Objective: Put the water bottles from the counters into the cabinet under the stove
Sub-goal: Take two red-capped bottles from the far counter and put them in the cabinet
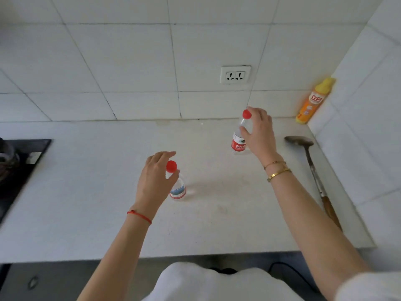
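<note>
- The near clear plastic water bottle with a red cap and pale blue-green label (176, 187) stands upright on the white counter (86, 203), roughly mid-depth. The person's left hand (155, 181) curls round its neck and shoulder, thumb side against the plastic just below the cap.
- The far clear plastic water bottle with a red cap and red label (239, 137) stands upright nearer the tiled wall. The right hand (259, 133) wraps its upper body, with a finger beside the cap.
- Both holds sit high on thin, likely light bottles. If either bottle is lifted by a loose grip, it could swing from the neck or slip, and a soft wall could buckle under a squeeze.
- The two bottles stand well apart, so they are unlikely to knock together on the lift.
- A long metal spatula with a wooden handle (312, 170) lies to the right of the right forearm; a wide outward swing of that arm could brush it.
- An orange and yellow spray bottle (312, 103) stands in the far right corner, clear of the likely path.
- The black stove (19, 166) sits at the left edge, well away from the left hand.
- Between the bottles and the counter's front edge the surface is bare, giving open room to draw both toward the body and down. No open cabinet shows here.
</note>
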`<state>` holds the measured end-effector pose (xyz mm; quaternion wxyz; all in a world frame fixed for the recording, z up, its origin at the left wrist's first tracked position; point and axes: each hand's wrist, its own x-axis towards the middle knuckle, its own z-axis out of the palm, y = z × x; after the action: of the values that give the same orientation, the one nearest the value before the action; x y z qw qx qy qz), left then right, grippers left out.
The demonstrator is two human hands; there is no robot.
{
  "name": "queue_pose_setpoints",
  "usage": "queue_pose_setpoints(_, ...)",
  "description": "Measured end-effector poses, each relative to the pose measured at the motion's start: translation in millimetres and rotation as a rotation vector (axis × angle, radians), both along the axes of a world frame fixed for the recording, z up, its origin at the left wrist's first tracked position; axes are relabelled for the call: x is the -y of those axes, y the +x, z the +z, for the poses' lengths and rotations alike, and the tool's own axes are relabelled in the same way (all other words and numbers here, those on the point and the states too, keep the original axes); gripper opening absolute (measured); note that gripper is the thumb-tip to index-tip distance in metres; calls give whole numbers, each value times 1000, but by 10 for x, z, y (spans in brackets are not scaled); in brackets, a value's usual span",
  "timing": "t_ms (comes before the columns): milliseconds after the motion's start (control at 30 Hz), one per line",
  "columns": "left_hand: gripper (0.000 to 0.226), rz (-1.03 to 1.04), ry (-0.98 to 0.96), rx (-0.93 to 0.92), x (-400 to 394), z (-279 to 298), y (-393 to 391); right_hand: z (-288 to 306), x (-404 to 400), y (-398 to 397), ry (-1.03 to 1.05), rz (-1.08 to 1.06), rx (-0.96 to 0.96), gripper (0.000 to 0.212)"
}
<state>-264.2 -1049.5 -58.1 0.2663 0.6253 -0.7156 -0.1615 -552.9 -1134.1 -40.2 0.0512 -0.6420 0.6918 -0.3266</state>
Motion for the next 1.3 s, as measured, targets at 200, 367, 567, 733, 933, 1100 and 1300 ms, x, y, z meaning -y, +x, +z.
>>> queue_pose_setpoints(200,37,48,96,20,159,-64,-129,-142,665,-167,116,-18,-56,54)
queue_pose_setpoints(367,34,97,144,45,220,-89,-179,-254,857,-221,227,-51,-86,42)
queue_pose_setpoints(567,36,144,153,62,209,-61,-145,-302,852,-226,184,-29,9,25)
queue_pose_setpoints(733,26,169,143,-23,217,-43,-123,-312,661,-115,116,35,66,23)
queue_pose_setpoints(933,24,234,52,-69,39,32,-44,-226,335,175,20,150,123,23)
queue_pose_setpoints(1100,24,336,-13,-107,-302,158,109,-106,9,606,22,307,181,25)
queue_pose_setpoints(1300,24,499,-25,-114,-1018,290,436,-13,-547,1256,57,527,224,27)
